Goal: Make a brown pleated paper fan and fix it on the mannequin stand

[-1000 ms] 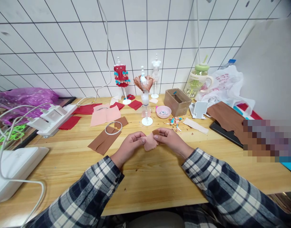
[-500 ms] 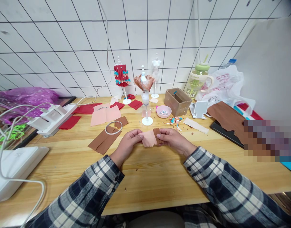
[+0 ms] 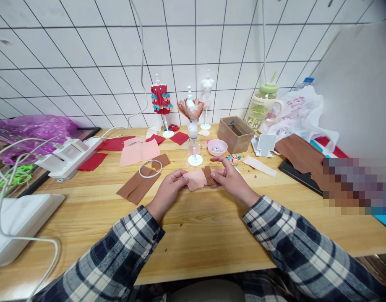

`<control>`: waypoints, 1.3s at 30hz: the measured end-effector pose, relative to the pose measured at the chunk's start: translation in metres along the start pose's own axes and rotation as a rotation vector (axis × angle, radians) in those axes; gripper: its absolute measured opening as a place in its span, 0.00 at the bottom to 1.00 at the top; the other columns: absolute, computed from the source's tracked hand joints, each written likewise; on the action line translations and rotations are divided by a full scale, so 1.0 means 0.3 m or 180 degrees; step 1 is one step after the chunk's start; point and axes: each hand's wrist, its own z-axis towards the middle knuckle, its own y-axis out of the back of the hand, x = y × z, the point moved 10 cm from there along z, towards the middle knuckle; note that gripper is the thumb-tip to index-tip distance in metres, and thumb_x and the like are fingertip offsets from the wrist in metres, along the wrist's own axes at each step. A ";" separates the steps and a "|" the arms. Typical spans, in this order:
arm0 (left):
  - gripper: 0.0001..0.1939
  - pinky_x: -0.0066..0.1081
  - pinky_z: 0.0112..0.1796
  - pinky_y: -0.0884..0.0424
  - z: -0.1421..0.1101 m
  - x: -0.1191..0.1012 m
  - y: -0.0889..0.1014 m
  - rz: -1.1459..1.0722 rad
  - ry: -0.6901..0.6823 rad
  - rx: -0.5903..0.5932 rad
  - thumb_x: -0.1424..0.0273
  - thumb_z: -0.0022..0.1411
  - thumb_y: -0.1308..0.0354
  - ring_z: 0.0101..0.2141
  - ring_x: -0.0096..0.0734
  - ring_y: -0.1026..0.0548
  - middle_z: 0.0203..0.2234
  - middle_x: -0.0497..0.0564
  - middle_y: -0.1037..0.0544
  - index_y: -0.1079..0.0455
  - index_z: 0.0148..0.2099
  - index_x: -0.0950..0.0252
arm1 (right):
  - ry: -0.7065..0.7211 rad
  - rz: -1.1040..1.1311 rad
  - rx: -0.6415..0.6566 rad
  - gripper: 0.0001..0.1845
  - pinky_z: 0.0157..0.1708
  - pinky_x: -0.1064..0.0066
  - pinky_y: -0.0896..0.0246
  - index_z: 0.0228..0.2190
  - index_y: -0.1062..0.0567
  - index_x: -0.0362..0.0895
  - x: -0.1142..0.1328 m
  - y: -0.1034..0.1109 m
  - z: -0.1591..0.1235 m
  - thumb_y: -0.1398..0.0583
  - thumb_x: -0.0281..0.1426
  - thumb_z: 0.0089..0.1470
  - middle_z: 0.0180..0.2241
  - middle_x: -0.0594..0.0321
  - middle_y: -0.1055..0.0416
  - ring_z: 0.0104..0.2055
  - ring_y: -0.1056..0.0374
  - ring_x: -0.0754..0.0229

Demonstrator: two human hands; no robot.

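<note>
Between my hands is a small piece of pink crepe paper (image 3: 195,179) with a ragged lower edge, and a brown crepe paper piece (image 3: 208,176) lies against its right end. My left hand (image 3: 171,186) pinches the pink paper at its left edge. With thumb and fingers my right hand (image 3: 229,178) grips the brown piece, its index finger lifted and stretched out. Just beyond stands a white mini dress form (image 3: 193,128) wearing a ruffled brown collar (image 3: 199,110). Left of my hands, a white ring (image 3: 142,173) lies on brown paper sheets (image 3: 133,188).
Behind stand a red-dressed form (image 3: 161,98) and a bare white form (image 3: 207,94). A pink bowl (image 3: 217,153), paper scraps (image 3: 233,160), a cardboard box (image 3: 240,140) and a green-lidded jug (image 3: 264,105) are to the right. A power strip (image 3: 70,161) with cables is left.
My right index finger has lifted off the paper and extended. The paper's right end has shifted slightly up, and more of the brown piece shows. My left hand keeps its pinch.
</note>
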 end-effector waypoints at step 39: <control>0.10 0.29 0.35 0.33 -0.029 -0.062 -0.092 0.1994 -0.0506 0.0347 0.62 0.57 0.38 0.33 0.36 0.24 0.32 0.50 0.17 0.20 0.37 0.62 | 0.0760 -0.2235 -0.0142 0.07 0.29 0.70 0.44 0.31 0.22 0.45 0.069 -0.054 -0.029 0.39 0.33 0.55 0.28 0.62 0.26 0.29 0.36 0.62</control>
